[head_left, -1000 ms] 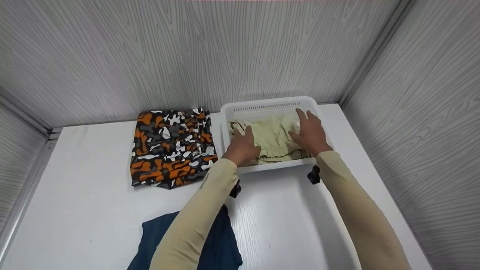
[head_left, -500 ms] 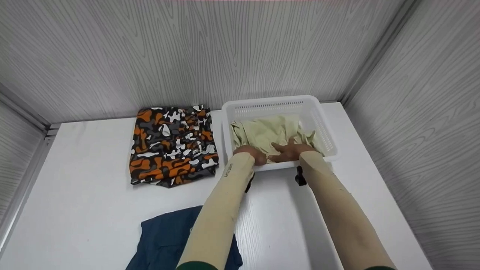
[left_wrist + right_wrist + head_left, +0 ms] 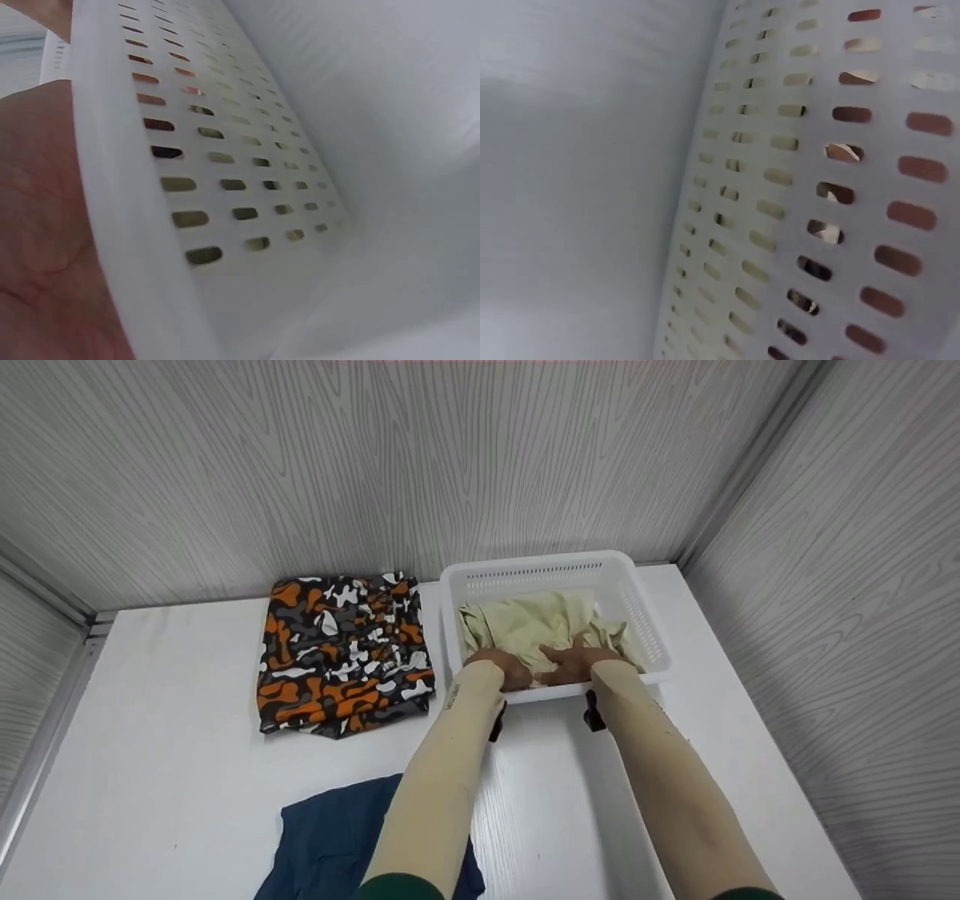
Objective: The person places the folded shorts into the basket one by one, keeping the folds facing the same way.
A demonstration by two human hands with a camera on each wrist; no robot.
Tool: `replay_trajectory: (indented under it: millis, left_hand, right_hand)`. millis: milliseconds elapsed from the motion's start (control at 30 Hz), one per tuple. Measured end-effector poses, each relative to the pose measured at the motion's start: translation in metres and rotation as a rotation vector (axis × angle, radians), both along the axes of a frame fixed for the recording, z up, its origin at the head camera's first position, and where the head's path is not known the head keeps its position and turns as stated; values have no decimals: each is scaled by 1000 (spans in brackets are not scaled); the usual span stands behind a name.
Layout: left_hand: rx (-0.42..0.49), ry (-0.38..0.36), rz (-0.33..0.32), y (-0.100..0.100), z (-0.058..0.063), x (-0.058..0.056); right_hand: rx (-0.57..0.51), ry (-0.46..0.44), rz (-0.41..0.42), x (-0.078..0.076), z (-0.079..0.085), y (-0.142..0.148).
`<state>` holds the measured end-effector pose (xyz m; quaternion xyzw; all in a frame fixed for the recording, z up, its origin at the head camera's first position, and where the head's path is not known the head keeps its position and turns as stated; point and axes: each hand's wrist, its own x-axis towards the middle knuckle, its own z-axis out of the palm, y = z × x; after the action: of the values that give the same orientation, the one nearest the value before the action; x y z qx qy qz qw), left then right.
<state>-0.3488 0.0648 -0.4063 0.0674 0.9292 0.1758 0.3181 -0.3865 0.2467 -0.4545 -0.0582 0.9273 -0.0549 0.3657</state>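
Observation:
A pale green garment (image 3: 540, 619) with gathered fabric lies folded inside a white plastic basket (image 3: 547, 561). Both hands reach over the basket's near wall. At the near left part of the garment, my left hand (image 3: 511, 667) is bent downward, its fingers hidden from the head view; the left wrist view has its palm (image 3: 45, 225) right behind the rim. Beside it my right hand (image 3: 576, 661) rests on the garment's near edge with fingers spread. Through the slotted wall (image 3: 780, 176), the right wrist view gives glimpses of skin and pale cloth.
Left of the basket a folded camouflage garment (image 3: 341, 652) in orange, black, grey and white lies on the white table (image 3: 172, 750). A dark blue garment (image 3: 330, 836) lies near the front, partly under the left forearm. Grey wood-grain panels (image 3: 375, 472) enclose the table.
Both hands moved from the garment's left and right sides down to its near edge, closer together. The garment's right end now shows bunched up. Over the last half second little has changed.

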Motion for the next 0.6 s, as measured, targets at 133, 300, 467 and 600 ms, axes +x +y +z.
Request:
replay_trajectory:
  millis: [133, 300, 467, 600]
  left_hand:
    - [78, 92, -114, -7, -21, 10]
    - [299, 287, -86, -30, -4, 25]
    - [366, 381, -115, -92, 20, 60]
    - [375, 392, -171, -154, 16, 99]
  right_hand:
    - [-89, 0, 21, 21, -10, -1]
    - [-252, 189, 4, 45, 13, 5]
    - [-410, 420, 41, 69, 43, 13]
    - [-439, 622, 83, 96, 50, 18]
